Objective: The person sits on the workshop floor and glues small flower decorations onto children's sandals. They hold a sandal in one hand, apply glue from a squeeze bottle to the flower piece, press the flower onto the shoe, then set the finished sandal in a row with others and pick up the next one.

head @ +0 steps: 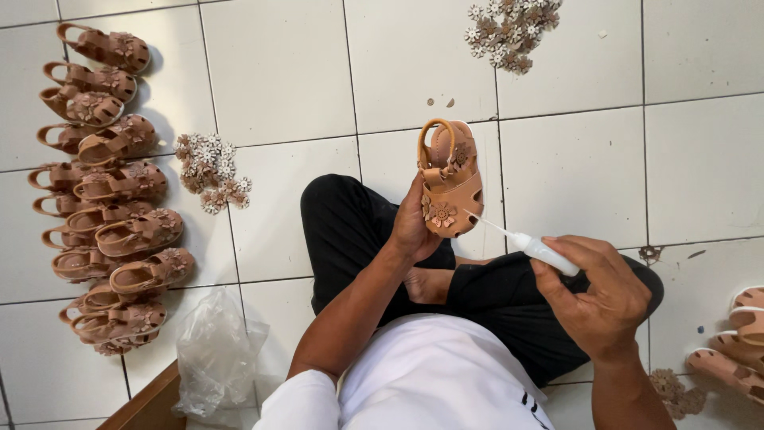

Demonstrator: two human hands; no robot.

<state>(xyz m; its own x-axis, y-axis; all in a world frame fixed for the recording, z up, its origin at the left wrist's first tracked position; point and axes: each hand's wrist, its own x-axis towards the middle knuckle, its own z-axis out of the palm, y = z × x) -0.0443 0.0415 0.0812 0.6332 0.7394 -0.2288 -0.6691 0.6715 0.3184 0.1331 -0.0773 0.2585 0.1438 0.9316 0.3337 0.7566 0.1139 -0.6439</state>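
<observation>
My left hand (411,227) grips a small tan child's sandal (450,178) by its side and holds it upright above my crossed legs. The sandal has a heel strap and flower ornaments on the front. My right hand (598,293) is closed around a small white glue tube (544,252). Its thin nozzle points left and its tip reaches the sandal's lower right edge.
Several finished tan sandals (107,191) are lined up on the white tiled floor at the left. Piles of small flower ornaments (210,170) lie beside them and at the top (510,30). A crumpled clear plastic bag (215,354) lies at the lower left. More sandals (736,342) sit at the right edge.
</observation>
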